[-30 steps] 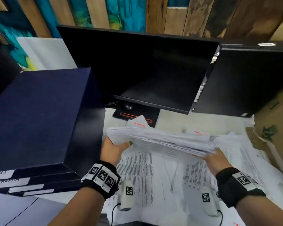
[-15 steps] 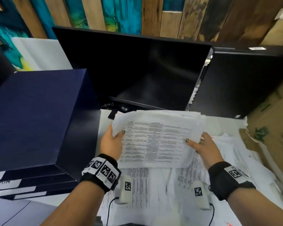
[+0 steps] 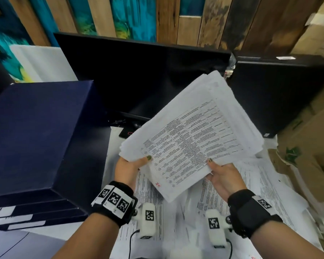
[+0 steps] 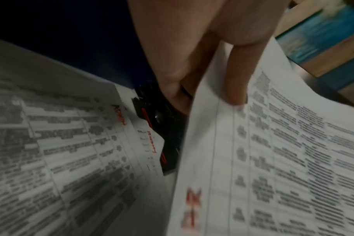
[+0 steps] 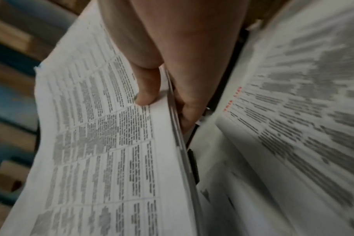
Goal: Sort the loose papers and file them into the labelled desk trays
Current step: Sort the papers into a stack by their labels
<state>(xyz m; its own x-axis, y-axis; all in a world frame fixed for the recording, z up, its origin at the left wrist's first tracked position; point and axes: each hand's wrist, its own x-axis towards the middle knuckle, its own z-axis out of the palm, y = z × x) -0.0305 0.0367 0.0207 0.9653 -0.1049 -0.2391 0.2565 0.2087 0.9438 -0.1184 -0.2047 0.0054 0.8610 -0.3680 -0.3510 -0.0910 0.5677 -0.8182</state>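
Both hands pinch the thick sheaf of white printed paper (image 3: 193, 133) at its near edge, the left hand (image 3: 126, 169) at the near-left corner and the right hand (image 3: 223, 177) midway along it, each with a thumb on top and fingers beneath. From that hold the sheaf's long axis runs up and away to the right, above the loose printed sheets (image 3: 251, 193) on the desk. I judge the left hand nearer the dark blue stacked trays (image 3: 37, 135) on the left, so filing means swinging the far end leftward.
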